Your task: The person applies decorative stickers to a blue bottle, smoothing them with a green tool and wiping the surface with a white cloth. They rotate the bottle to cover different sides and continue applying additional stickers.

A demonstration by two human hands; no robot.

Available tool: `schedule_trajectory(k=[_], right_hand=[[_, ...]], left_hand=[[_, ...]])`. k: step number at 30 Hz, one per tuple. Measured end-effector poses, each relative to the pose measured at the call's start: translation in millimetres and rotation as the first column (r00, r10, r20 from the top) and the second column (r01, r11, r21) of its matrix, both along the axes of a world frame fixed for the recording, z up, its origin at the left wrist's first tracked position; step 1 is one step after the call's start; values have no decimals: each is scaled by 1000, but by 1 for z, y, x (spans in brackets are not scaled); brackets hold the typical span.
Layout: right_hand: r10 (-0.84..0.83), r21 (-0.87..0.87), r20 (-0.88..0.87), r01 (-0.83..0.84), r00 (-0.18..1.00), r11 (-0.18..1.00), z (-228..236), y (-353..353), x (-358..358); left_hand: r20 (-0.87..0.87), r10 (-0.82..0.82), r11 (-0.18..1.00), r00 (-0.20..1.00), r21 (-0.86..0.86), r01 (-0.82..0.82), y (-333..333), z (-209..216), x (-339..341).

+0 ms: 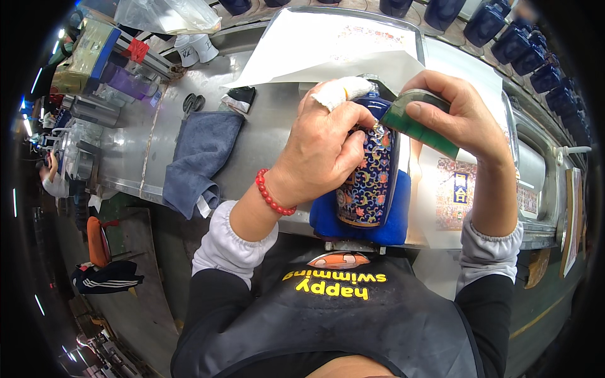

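A dark blue bottle [368, 183] with a colourful floral pattern lies in front of me, its neck pointing away. Its lower end rests on a bright blue cloth pad [394, 214]. My left hand [328, 135], with a white wrap around a finger, grips the bottle near its shoulder, fingertips bent against the patterned surface. Between the thumb and fingers of my right hand [460, 116] is a green scraper [419, 123] with a flat, straight-edged blade. One end of the scraper is close to the bottle's shoulder; whether it touches is unclear.
Patterned decal sheets [457, 195] lie on the right, and a large white sheet [321, 47] beyond the bottle. On the metal bench at left are a grey-blue towel [205, 154], black scissors [193, 104] and white cups [195, 49]. Several blue bottles [485, 25] line the far right.
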State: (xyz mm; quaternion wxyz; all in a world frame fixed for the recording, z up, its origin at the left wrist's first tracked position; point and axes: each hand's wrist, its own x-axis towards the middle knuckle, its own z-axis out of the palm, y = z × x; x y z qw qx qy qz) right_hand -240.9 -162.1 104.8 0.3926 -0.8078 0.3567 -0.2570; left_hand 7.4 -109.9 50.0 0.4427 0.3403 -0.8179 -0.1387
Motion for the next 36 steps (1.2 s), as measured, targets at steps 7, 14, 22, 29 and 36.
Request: schedule_trajectory(k=[7,14,22,29,36], right_hand=[[97,-59,-97,-103,990,993,17,-18,9],[215,-39,-254,-232,943,972,27,-38,24],[273,56,-257,-268,927,962,32,-37,25],[214,89,-48,-209,976,974,15,-31,9],[-51,81,112,42,992,996,-7,-6,-16]], left_hand=[[-93,6,981,996,196,13,4,-1,6],[-114,46,977,992,211,-21,9,-5,11],[-157,47,977,987,211,-13,5,-10,10],[-115,-60,985,991,156,78,-15,-13,7],[25,-133,988,991,80,130,-23,-5,8]])
